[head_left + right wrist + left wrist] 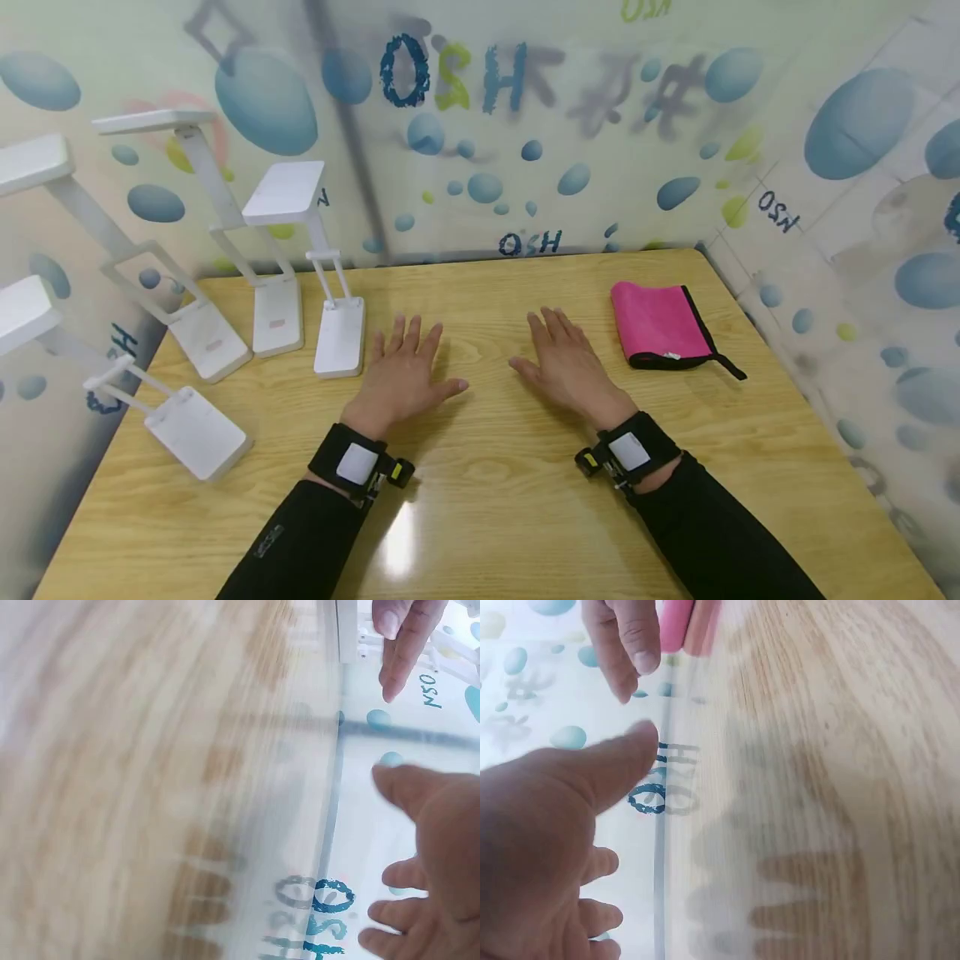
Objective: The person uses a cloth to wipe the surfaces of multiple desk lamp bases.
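Four white lamps [210, 340] left; pink cloth [660, 323], possibly folded, right.

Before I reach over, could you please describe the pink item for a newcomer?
On the wooden table, look to the right of the right hand. The pink item there has black edging and a strap at its near right corner. Its colour sets it apart from the white lamps on the left.

Wooden table [495, 517], blue-spotted wall [487, 150]
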Motion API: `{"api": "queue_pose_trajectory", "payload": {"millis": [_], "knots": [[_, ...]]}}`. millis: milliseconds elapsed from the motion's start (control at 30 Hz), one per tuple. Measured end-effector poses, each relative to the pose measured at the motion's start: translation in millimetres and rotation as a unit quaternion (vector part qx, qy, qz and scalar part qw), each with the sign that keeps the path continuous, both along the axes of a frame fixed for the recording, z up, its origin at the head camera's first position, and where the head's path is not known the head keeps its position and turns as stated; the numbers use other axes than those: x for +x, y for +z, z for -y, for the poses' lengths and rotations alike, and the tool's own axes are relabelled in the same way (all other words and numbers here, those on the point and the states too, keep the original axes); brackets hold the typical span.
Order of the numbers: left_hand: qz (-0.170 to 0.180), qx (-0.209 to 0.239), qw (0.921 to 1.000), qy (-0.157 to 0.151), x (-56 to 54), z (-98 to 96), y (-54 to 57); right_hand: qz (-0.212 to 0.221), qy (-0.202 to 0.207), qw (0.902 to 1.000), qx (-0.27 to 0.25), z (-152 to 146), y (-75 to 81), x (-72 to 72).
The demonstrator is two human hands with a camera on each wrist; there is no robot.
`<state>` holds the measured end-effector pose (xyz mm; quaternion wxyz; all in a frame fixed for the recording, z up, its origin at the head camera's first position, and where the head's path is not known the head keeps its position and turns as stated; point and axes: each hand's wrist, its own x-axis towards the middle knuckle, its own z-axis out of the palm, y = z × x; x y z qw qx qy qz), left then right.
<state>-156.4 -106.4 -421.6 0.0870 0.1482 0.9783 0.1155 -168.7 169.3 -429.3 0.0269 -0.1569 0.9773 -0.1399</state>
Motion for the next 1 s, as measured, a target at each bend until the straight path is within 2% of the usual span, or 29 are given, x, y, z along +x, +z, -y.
{"api": "queue_pose_trajectory", "payload": {"millis": [100,167,233,300,400,533,633,700,900,1000], "knots": [[-0.012,0.035,0.9991,-0.020,1.7,10.2,-1.2,-0.007,0.006,0.9996,-0.028,0.0,2.0,1.8],[-0.026,0.058,0.9975,-0.029,3.5,26.3,0.7,-0.002,0.004,0.9992,-0.039,1.0,3.8,4.3],[-0.042,0.071,0.9964,-0.020,4.5,48.2,4.5,0.006,0.004,0.9991,-0.043,1.8,5.6,7.5],[-0.047,0.070,0.9964,0.007,3.8,71.0,9.2,0.015,0.003,0.9989,-0.045,1.8,7.1,11.2],[-0.026,0.069,0.9965,0.039,-1.7,98.0,10.6,0.028,0.001,0.9984,-0.049,-0.9,8.1,16.2],[0.031,0.079,0.9956,0.038,-10.5,114.4,4.1,0.044,0.003,0.9976,-0.053,-4.4,4.9,20.3],[0.049,0.085,0.9945,0.036,-12.2,118.7,-2.4,0.054,0.012,0.9970,-0.054,-5.0,1.0,20.6],[0.042,0.086,0.9949,0.030,-11.4,117.1,-4.4,0.056,0.012,0.9969,-0.054,-5.8,-1.1,20.5],[-0.030,0.090,0.9954,-0.016,-11.3,95.1,-9.3,0.051,0.002,0.9974,-0.050,-9.6,-4.7,19.9],[-0.036,0.102,0.9939,-0.023,-12.1,80.3,-14.3,0.047,0.003,0.9976,-0.050,-11.3,-5.7,18.9]]}}
